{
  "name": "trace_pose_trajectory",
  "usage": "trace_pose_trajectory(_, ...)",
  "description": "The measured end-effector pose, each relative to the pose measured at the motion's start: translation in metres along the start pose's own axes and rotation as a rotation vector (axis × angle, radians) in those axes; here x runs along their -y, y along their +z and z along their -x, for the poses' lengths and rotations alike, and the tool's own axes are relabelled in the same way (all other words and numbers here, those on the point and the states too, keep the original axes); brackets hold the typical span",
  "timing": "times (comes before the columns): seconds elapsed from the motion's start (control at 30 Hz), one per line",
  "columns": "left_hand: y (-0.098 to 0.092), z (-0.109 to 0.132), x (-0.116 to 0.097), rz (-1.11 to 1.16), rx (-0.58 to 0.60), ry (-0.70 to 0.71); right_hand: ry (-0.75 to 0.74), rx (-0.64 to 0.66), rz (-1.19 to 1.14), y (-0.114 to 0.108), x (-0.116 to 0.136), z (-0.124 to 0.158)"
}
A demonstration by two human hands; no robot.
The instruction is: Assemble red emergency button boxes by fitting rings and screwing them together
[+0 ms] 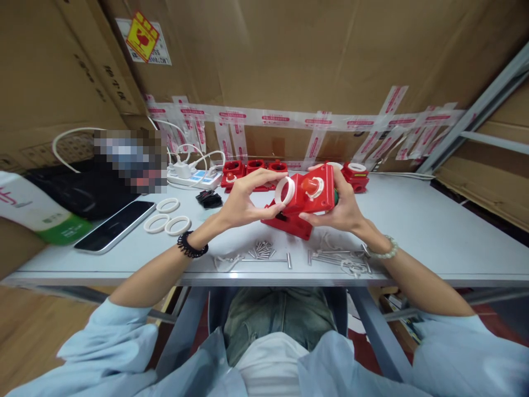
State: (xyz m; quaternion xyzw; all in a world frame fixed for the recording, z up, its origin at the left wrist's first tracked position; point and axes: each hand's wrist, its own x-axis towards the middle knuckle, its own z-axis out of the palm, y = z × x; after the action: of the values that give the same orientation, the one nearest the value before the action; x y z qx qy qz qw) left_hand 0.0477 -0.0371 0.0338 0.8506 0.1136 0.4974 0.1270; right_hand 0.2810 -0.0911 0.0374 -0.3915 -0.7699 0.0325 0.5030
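Above the table's middle my right hand (336, 212) is closed around a red plastic box (312, 190) with a round red button and white collar on its face. My left hand (243, 201) pinches a white ring (284, 190) against the box's left side. A second red part (289, 225) lies on the table right under the box. Small metal screws (261, 250) and long bolts (330, 256) lie just in front of my hands.
Three white rings (167, 219) and a phone (114, 226) lie at left. A power strip (194, 177) with white cables, a small black part (209, 199) and more red boxes (254, 168) line the back. Cardboard walls stand behind; a metal shelf frame (475, 118) rises at right.
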Motion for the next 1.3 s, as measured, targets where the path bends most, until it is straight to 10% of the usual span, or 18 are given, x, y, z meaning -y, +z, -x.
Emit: trace_pose_trajectory(1.3, -0.003, 0.0009, -0.0023, 0.059, 0.079, -0.062, -0.152, -0.013, -0.072, 0.0055, -0.009, 0.0003)
